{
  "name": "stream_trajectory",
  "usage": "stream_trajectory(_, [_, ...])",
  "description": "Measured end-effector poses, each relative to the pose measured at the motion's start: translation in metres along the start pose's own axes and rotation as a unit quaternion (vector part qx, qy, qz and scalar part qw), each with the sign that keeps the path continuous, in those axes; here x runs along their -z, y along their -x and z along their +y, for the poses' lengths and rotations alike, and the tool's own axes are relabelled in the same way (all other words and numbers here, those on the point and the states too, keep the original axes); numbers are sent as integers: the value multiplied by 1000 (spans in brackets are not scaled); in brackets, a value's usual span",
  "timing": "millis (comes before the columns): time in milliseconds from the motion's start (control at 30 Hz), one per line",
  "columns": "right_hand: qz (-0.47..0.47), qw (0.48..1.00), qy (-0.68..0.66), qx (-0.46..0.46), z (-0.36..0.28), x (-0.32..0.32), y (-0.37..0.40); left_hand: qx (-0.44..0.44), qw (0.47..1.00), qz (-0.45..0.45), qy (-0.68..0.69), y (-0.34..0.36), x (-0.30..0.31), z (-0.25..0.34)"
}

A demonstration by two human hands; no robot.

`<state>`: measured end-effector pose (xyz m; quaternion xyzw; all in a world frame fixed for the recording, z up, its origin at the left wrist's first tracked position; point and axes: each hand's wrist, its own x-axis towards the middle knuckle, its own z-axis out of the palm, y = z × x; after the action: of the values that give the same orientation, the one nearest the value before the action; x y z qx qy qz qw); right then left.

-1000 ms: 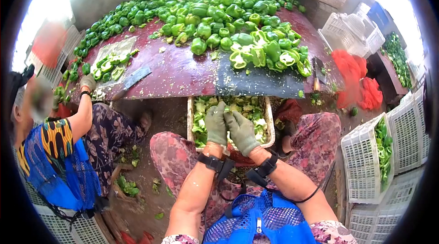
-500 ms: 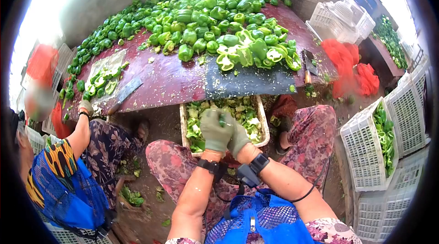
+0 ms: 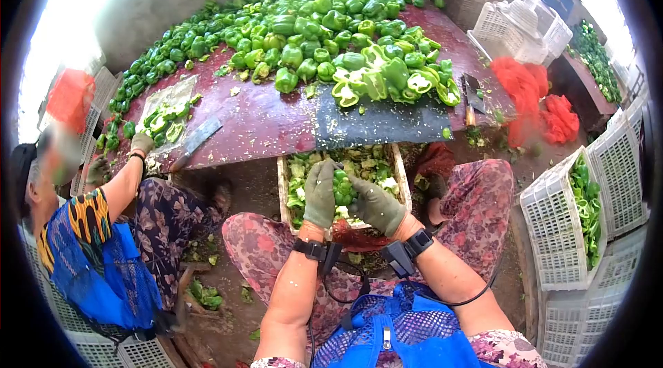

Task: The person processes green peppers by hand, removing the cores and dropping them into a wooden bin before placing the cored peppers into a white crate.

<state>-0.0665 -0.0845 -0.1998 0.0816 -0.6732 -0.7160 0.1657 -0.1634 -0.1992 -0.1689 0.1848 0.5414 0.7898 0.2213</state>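
Note:
Both my hands wear grey-green gloves and meet over a pale crate [image 3: 405, 192] between my knees. A green bell pepper [image 3: 343, 188] sits between them. My left hand [image 3: 320, 194] wraps its left side, while my right hand [image 3: 378, 206] has its fingertips against the right side. Cut pepper pieces and pale cores [image 3: 376, 173] fill the crate below. On the table just ahead lie a dark mat [image 3: 380, 125] and halved green peppers [image 3: 373, 81], with a large heap of whole green peppers [image 3: 297, 33] behind them.
A cleaver [image 3: 472, 95] rests at the table's [image 3: 262, 119] right; another knife [image 3: 197, 141] lies left. A co-worker [image 3: 103, 244] sits at my left, a gloved hand near cut peppers. Red netting [image 3: 521, 95] and a crate of pepper pieces [image 3: 559, 223] stand right.
My hands, pressed together before, have drawn apart and now show the pepper between them. The co-worker's other gloved hand has come into view. The view has shifted slightly.

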Motion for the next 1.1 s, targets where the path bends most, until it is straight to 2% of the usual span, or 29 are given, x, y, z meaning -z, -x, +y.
stream_trajectory(67, [40,997,-52,-49,-9,1,0,17,1000,-3,12,-1,4,-5])
stream_trajectory(133, [52,995,-65,-59,-16,-1,4,19,1000,-15,0,-2,7,-7])
stream_trajectory(200, [53,997,-43,-39,14,0,10,73,997,-11,-6,1,10,-11])
stream_trajectory(267, [56,997,-35,-32,29,0,14,-19,996,-8,-91,-1,16,-43])
stream_trajectory(333, [57,998,-35,-20,21,-3,22,31,997,-55,-49,3,17,-45])
stream_trajectory(367, [57,998,-36,-11,11,-6,26,-89,976,-83,-180,-2,23,-61])
stream_trajectory(400, [55,998,-24,8,-4,-10,31,-213,926,-78,-300,-5,29,-78])
stream_trajectory(433, [50,998,5,42,-17,-15,36,-137,980,-64,-130,5,7,-43])
stream_trajectory(467, [53,992,72,90,-30,-19,36,25,998,-33,-52,3,2,-47])
stream_trajectory(500, [71,928,309,194,-26,-11,25,41,994,-21,-100,-3,2,-52])
stream_trajectory(533, [143,793,519,285,-22,-4,13,48,980,-24,-190,-6,1,-54])
stream_trajectory(567, [135,605,706,343,-7,3,15,63,962,-32,-262,-6,1,-48])
stream_trajectory(600, [95,375,840,380,11,6,14,79,947,-41,-309,-7,1,-45])
stream_trajectory(633, [89,344,852,385,34,16,7,119,935,-93,-320,-9,4,-26])
stream_trajectory(667, [79,315,859,395,56,30,1,132,928,-64,-344,-2,1,-12])
stream_trajectory(700, [69,287,864,408,68,36,-5,155,930,-74,-324,-1,4,-3])
stream_trajectory(767, [35,78,909,407,60,32,-5,192,942,-85,-261,-3,4,0])
stream_trajectory(800, [17,-28,915,402,52,31,-3,168,951,-86,-244,-3,5,-1])
stream_trajectory(833, [26,-31,921,388,35,23,0,143,959,-88,-228,-2,6,-4])
stream_trajectory(900, [57,-372,874,306,30,5,5,-18,946,-117,-301,-35,8,-105])
stream_trajectory(933, [59,-529,806,260,33,-1,4,-99,929,-119,-337,-36,5,-104])
stream_trajectory(967, [50,-601,762,236,36,-2,5,48,975,-106,-190,-37,2,-102])
stream_trajectory(1000, [43,-624,746,228,38,-1,3,103,987,-101,-67,-30,2,-102])
stream_trajectory(1033, [39,-626,743,234,43,3,-2,157,983,-83,55,-11,-2,-62])
stream_trajectory(1100, [32,-632,736,240,51,9,-8,257,955,-61,134,-19,-3,-80])
